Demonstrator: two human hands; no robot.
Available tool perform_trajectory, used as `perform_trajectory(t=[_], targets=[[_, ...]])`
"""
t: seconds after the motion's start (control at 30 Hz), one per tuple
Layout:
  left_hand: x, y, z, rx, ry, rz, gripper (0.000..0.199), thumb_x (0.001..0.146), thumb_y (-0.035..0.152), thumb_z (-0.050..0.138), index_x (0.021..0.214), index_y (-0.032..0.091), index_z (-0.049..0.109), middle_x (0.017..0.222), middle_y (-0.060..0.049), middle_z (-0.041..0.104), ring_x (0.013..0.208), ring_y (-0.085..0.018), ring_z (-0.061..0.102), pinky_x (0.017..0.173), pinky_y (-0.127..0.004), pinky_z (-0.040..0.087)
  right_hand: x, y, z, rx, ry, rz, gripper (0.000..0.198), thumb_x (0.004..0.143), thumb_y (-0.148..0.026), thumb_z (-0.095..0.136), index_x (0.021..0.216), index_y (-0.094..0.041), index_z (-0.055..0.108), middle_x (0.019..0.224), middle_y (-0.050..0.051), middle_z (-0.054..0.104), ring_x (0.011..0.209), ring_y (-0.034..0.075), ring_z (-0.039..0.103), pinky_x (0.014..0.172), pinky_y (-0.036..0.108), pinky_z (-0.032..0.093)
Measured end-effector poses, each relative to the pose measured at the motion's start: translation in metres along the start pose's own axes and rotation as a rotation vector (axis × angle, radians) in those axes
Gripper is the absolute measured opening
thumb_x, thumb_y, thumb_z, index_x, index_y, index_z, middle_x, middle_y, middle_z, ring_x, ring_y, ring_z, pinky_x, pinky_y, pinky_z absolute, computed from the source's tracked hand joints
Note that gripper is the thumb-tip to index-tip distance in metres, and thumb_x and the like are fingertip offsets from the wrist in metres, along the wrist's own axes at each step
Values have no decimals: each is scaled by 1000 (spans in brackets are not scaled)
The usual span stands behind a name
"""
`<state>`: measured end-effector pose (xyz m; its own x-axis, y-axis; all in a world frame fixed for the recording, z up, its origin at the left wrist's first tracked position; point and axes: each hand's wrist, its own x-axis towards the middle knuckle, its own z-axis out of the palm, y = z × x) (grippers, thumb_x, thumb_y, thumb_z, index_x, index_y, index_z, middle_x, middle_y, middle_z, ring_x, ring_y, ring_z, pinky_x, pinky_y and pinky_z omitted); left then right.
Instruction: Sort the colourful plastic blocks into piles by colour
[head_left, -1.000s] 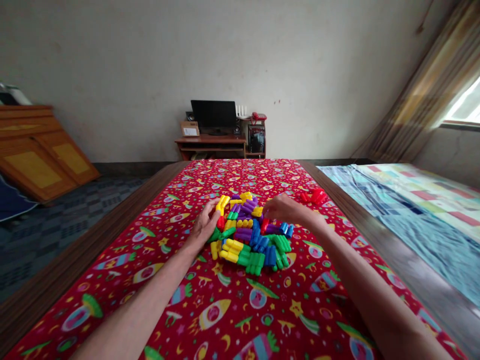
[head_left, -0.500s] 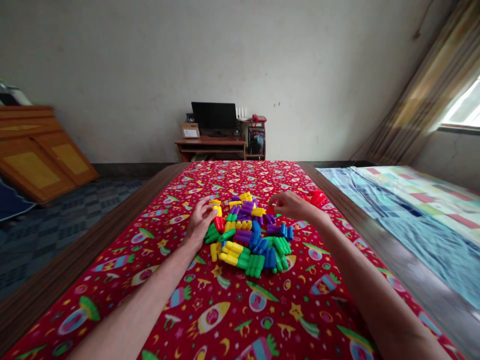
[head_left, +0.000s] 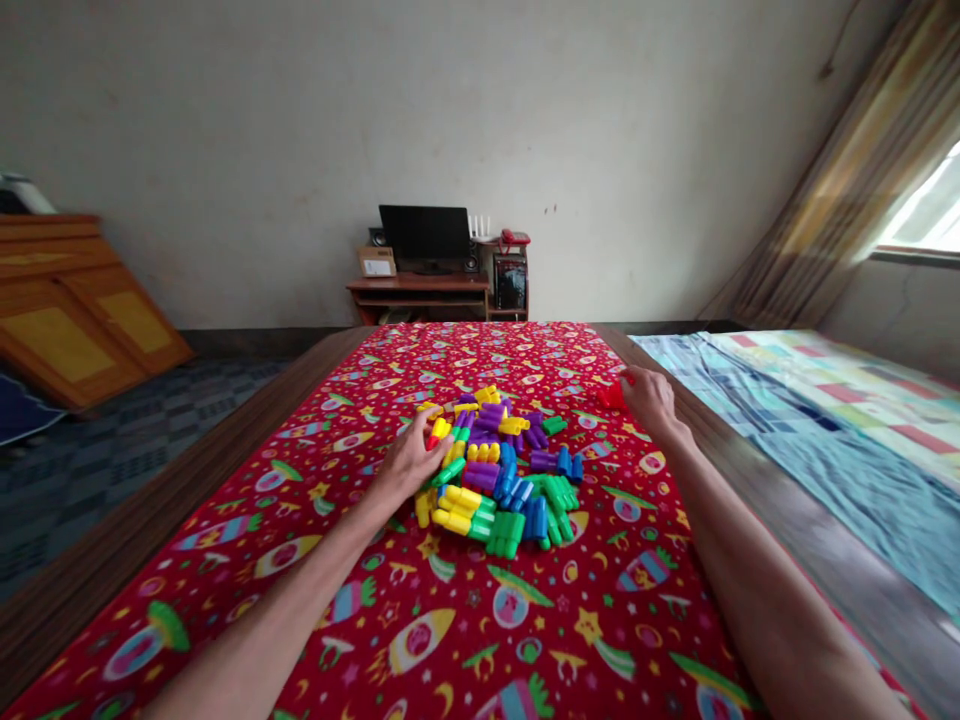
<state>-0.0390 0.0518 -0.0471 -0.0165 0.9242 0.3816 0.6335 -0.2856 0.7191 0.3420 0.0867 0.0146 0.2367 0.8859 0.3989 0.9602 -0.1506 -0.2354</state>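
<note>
My left hand [head_left: 415,456] is at the left side of a heap of plastic toy blocks, its thumb and fingers curled round a red block [head_left: 433,442]. Yellow blocks lie right at its fingertips, and a green block [head_left: 448,472] sits just below the thumb. Off to the right, my right hand [head_left: 651,400] is closed over a red block [head_left: 628,377], partly hidden by the fingers. More red blocks [head_left: 612,397] lie beside those fingers. The heap holds purple blocks [head_left: 481,474], blue blocks [head_left: 535,518], green blocks [head_left: 506,534] and yellow blocks [head_left: 452,520].
A red patterned cloth [head_left: 420,640] covers the table, whose dark wooden edge [head_left: 757,520] shows on the right. Beyond stands a desk [head_left: 420,285] with a monitor [head_left: 424,235]. A bed [head_left: 840,440] is to the right, a wooden cabinet [head_left: 82,310] to the left.
My right hand has moved right with a red block, from the heap to the separate red blocks, uncovering a green block. My left hand has shifted right, over the red block.
</note>
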Motion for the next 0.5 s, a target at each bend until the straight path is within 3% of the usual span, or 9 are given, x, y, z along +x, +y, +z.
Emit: perform_trajectory(t=[0.07, 0.13, 0.3, 0.4, 0.5], targets=[[2, 4, -6, -34, -39, -21, 50, 70, 42, 63, 115, 20, 61, 83, -4, 65, 80, -26, 64, 81, -42, 51, 0, -9, -8, 20, 28, -31, 31, 89, -24, 43, 100, -20, 72, 95, 12, 72, 87, 23, 64, 67, 27, 39], [3, 11, -11, -119, 0, -42, 50, 67, 40, 65, 112, 18, 62, 85, -5, 66, 84, -26, 65, 82, -41, 51, -2, -24, -17, 80, 45, -116, 31, 89, -22, 43, 97, -18, 73, 89, 11, 72, 82, 21, 63, 66, 26, 38], [2, 33, -10, -546, 180, -178, 51, 63, 39, 73, 108, 19, 60, 98, -6, 68, 95, -24, 65, 81, -35, 54, -32, -87, -36, 323, -69, -528, 28, 91, -23, 45, 84, -15, 71, 71, 4, 67, 62, 13, 56, 60, 23, 33], [-3, 50, -6, -796, 156, -232, 44, 65, 40, 73, 101, 21, 58, 99, -4, 68, 92, -22, 67, 77, -32, 56, -65, -123, -38, 441, -227, -752, 32, 96, -28, 42, 83, -16, 69, 71, 2, 66, 61, 10, 55, 60, 21, 32], [-12, 66, -2, -877, 55, -242, 37, 69, 40, 72, 98, 21, 58, 99, -3, 68, 93, -22, 67, 77, -32, 56, -92, -145, -29, 458, -284, -776, 29, 95, -37, 48, 96, -15, 66, 80, 5, 68, 71, 14, 59, 64, 23, 35]])
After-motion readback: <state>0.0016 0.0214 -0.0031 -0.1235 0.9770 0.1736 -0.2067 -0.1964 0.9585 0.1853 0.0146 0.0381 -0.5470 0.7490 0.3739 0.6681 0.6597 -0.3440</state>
